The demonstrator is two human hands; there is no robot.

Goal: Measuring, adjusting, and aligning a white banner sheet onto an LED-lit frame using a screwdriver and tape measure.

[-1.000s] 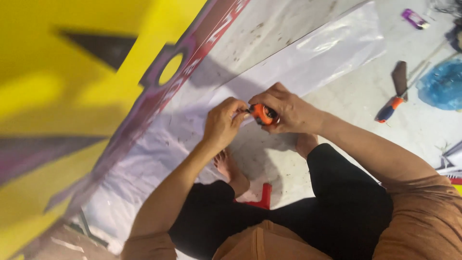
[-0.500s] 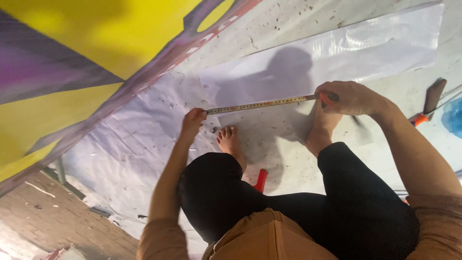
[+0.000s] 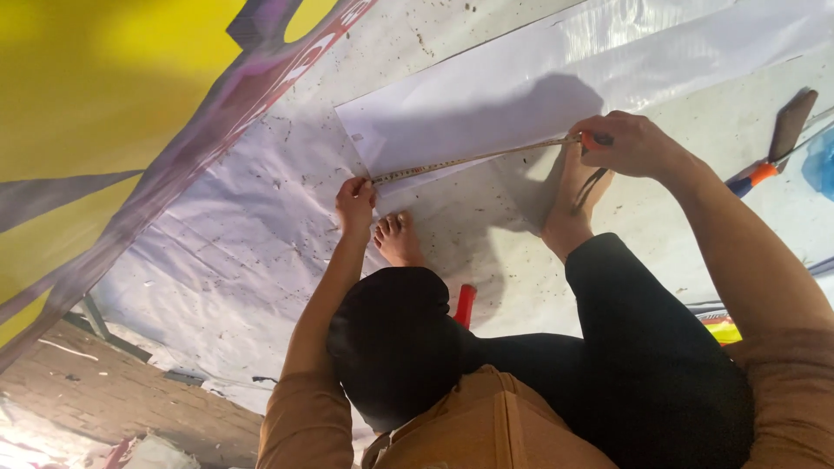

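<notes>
Head view, tape measure stretched over white sheet, bare feet beneath, red tool

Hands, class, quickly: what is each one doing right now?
Left hand: closed, pinning the tape measure's free end to the white sheet.
Right hand: closed around the orange tape case.

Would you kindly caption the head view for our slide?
Left hand and right hand stretch a tape measure across a white sheet.
</notes>
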